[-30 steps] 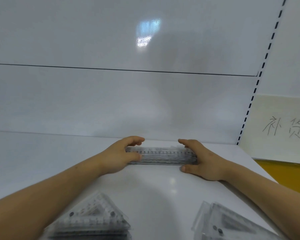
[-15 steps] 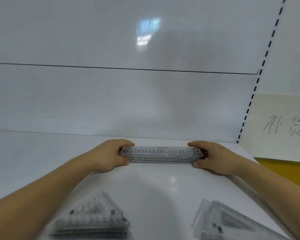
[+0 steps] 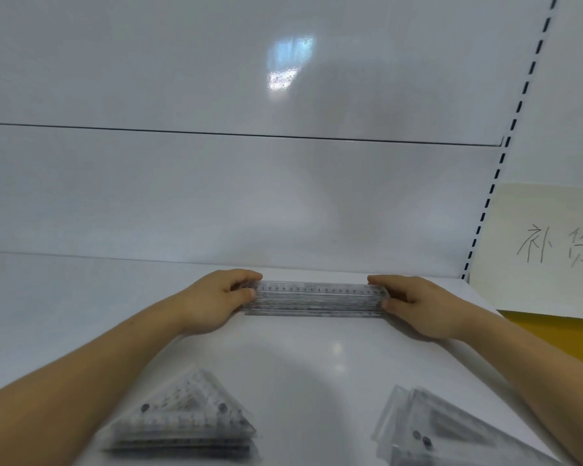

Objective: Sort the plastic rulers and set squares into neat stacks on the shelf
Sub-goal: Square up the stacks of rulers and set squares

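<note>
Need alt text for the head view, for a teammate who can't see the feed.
The left hand and right hand grip the ends of a stack of clear rulers, set crosswise near the back of a white shelf. Nearer the camera lie a left stack of set squares and a right stack of set squares; a handwritten paper sign is at far right.
</note>
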